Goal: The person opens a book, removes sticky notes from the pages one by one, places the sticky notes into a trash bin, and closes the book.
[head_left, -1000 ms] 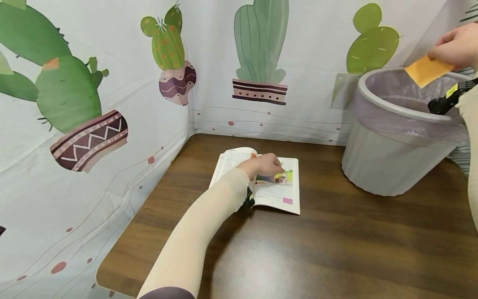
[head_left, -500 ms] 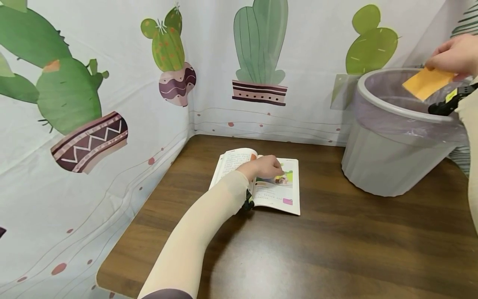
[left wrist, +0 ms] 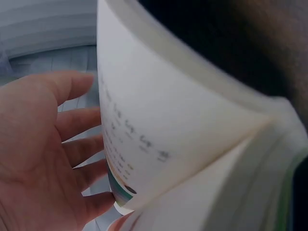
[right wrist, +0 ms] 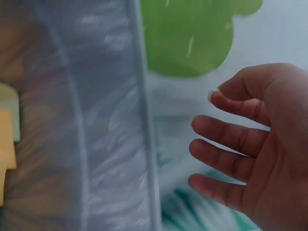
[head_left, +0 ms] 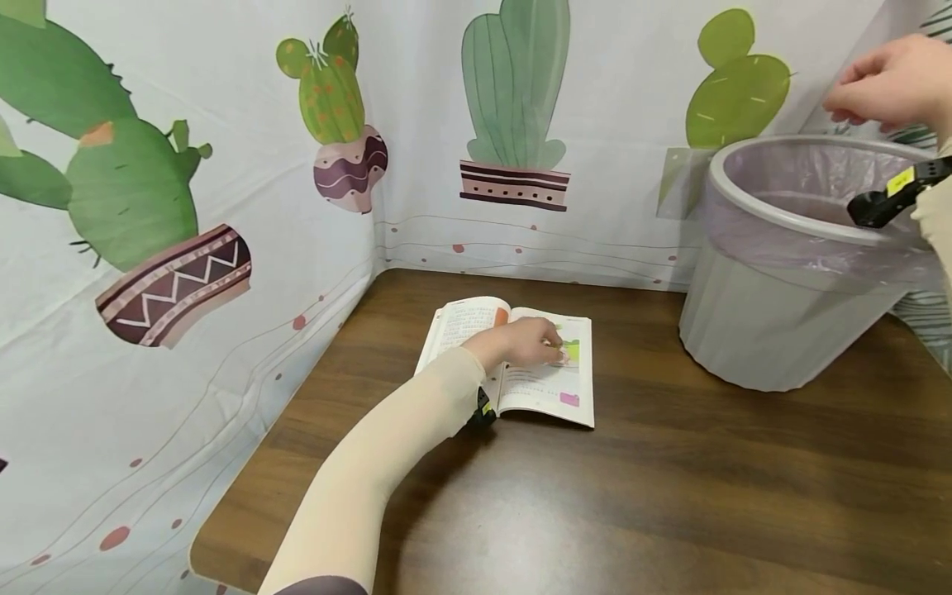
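An open book (head_left: 539, 388) lies on the table with its text page at left and a picture page at right. My left hand (head_left: 521, 340) is over the right page, and in the left wrist view its loosely bent fingers are beside a raised printed page (left wrist: 139, 120). At the upper right my right hand (head_left: 892, 87) hovers above the rim of a grey waste bin (head_left: 788, 314), holding nothing. The right wrist view shows its fingers apart. Inside the bin are orange paper pieces (right wrist: 6, 139) and a pale green one (right wrist: 12, 108).
The brown wooden table (head_left: 632, 496) carries both book and bin. A translucent bag (head_left: 803, 248) lines the bin and folds over its rim. Behind stands a white cloth backdrop (head_left: 416, 149) with printed cacti. A black wrist camera (head_left: 888, 198) overlaps the bin opening.
The orange paper square has left my right hand, which has opened and risen over the bin. My left hand has dipped slightly over the page, its fingers looser.
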Motion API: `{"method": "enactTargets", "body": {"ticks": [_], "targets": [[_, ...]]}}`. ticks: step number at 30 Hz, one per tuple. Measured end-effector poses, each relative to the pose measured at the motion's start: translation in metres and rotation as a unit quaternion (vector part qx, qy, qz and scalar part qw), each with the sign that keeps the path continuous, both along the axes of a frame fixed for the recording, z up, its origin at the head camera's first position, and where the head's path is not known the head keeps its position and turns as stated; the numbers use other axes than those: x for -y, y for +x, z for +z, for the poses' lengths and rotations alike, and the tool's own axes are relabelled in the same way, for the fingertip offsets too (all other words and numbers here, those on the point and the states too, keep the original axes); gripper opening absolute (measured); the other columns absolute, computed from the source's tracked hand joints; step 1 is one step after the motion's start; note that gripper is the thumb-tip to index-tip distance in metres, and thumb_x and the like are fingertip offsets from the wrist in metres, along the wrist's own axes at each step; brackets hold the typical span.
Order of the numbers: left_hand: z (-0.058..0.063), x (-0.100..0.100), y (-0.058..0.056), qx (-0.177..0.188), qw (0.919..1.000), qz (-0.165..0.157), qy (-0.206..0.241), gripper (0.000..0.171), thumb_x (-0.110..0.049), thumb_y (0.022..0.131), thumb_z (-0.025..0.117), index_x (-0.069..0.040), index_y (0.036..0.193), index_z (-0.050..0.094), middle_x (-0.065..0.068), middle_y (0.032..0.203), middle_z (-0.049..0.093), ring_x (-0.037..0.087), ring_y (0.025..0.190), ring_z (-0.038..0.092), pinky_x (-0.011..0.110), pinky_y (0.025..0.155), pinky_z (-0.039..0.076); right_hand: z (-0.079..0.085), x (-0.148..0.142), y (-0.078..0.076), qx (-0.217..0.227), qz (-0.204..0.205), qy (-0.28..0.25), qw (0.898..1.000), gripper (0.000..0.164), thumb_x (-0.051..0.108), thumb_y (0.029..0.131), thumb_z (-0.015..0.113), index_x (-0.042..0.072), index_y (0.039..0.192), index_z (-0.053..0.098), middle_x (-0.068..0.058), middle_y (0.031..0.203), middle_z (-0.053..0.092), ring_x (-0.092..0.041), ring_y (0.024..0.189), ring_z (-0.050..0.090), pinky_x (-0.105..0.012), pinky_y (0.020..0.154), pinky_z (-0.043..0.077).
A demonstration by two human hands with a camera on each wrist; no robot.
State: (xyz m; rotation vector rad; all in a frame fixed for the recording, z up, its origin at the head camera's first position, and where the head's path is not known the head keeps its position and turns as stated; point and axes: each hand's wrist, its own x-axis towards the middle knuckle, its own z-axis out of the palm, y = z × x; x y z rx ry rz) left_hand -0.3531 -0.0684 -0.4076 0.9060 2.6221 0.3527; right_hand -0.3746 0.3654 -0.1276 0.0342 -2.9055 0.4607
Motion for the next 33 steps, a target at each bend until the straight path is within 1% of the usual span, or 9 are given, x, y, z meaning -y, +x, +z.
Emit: {"method": "enactTargets", "body": {"ticks": [2, 4, 8, 11, 19, 23, 26, 29, 33], "targets": [[0.0, 0.002, 0.001, -0.017, 0.9997, -0.011, -0.011, 0.045, -0.033, 0.104, 0.054, -0.013, 0.143, 0.062, 0.009, 0.161, 0.045, 0.026, 0.152, 0.039, 0.037, 0.127, 0.03, 0.005, 0.011, 0.003, -0.014, 0.026, 0.016, 0.999, 0.038, 0.025, 0.1, 0.051, -0.01, 0.101, 0.064, 0.008, 0.068, 0.059, -0.005, 0.059, 0.045, -0.026, 0.05, 0.042], [0.001, 0.004, 0.001, -0.03, 0.9993, -0.016, -0.018, 0.045, -0.029, 0.104, 0.051, -0.014, 0.145, 0.06, 0.01, 0.163, 0.042, 0.027, 0.154, 0.036, 0.038, 0.128, 0.027, 0.01, 0.021, 0.006, -0.022, 0.052, 0.032, 0.998, 0.033, 0.027, 0.1, 0.052, -0.002, 0.102, 0.067, 0.011, 0.068, 0.059, -0.005, 0.059, 0.047, -0.026, 0.052, 0.041], [0.004, 0.009, 0.003, -0.037, 0.999, -0.012, -0.02, 0.047, -0.022, 0.103, 0.048, -0.017, 0.148, 0.057, 0.01, 0.166, 0.037, 0.028, 0.157, 0.03, 0.04, 0.13, 0.022, 0.021, 0.047, 0.013, -0.026, 0.098, 0.071, 0.992, 0.026, 0.031, 0.1, 0.055, 0.011, 0.104, 0.071, 0.025, 0.07, 0.055, -0.001, 0.066, 0.048, -0.027, 0.062, 0.039], [0.006, 0.015, 0.005, -0.035, 0.9993, -0.005, -0.012, 0.048, -0.021, 0.103, 0.047, -0.017, 0.15, 0.055, 0.01, 0.168, 0.033, 0.028, 0.158, 0.027, 0.041, 0.13, 0.021, 0.025, 0.071, 0.021, -0.034, 0.123, 0.087, 0.988, 0.029, 0.032, 0.099, 0.057, 0.01, 0.111, 0.072, 0.034, 0.07, 0.053, 0.004, 0.071, 0.045, -0.024, 0.067, 0.036], [0.009, 0.041, 0.01, -0.029, 0.9992, 0.005, 0.028, 0.052, -0.023, 0.103, 0.048, -0.014, 0.154, 0.049, 0.015, 0.169, 0.029, 0.03, 0.158, 0.028, 0.042, 0.129, 0.024, 0.008, 0.124, 0.056, -0.108, 0.217, 0.058, 0.968, 0.018, 0.028, 0.098, 0.063, 0.014, 0.104, 0.074, 0.03, 0.075, 0.061, 0.007, 0.072, 0.051, -0.016, 0.068, 0.038], [0.009, 0.057, 0.012, -0.024, 0.999, 0.012, 0.036, 0.056, -0.03, 0.104, 0.051, -0.014, 0.157, 0.043, 0.016, 0.169, 0.029, 0.03, 0.157, 0.029, 0.043, 0.129, 0.026, -0.015, 0.144, 0.07, -0.124, 0.265, 0.038, 0.955, 0.014, 0.025, 0.099, 0.065, 0.016, 0.102, 0.075, 0.018, 0.086, 0.068, 0.007, 0.078, 0.056, -0.011, 0.072, 0.042], [0.007, 0.07, 0.014, -0.02, 0.9987, 0.019, 0.043, 0.062, -0.036, 0.105, 0.053, -0.015, 0.161, 0.037, 0.015, 0.169, 0.03, 0.028, 0.157, 0.029, 0.043, 0.128, 0.026, -0.042, 0.154, 0.077, -0.107, 0.292, 0.009, 0.95, 0.012, 0.024, 0.1, 0.066, 0.018, 0.103, 0.075, 0.006, 0.094, 0.073, 0.004, 0.083, 0.061, -0.011, 0.075, 0.046], [0.004, 0.081, 0.015, -0.021, 0.9983, 0.024, 0.049, 0.065, -0.04, 0.106, 0.052, -0.016, 0.162, 0.032, 0.011, 0.169, 0.032, 0.026, 0.158, 0.027, 0.043, 0.128, 0.026, -0.079, 0.16, 0.076, -0.077, 0.311, -0.028, 0.947, 0.011, 0.022, 0.099, 0.067, 0.018, 0.104, 0.076, 0.001, 0.098, 0.076, -0.002, 0.085, 0.064, -0.015, 0.077, 0.05], [0.001, 0.09, 0.019, -0.024, 0.998, 0.032, 0.049, 0.066, -0.046, 0.106, 0.051, -0.018, 0.163, 0.032, 0.006, 0.167, 0.036, 0.023, 0.157, 0.03, 0.043, 0.128, 0.028, -0.141, 0.167, 0.068, -0.019, 0.327, -0.069, 0.942, 0.012, 0.022, 0.098, 0.069, 0.017, 0.104, 0.078, 0.001, 0.098, 0.077, -0.008, 0.086, 0.065, -0.025, 0.079, 0.052]]}}
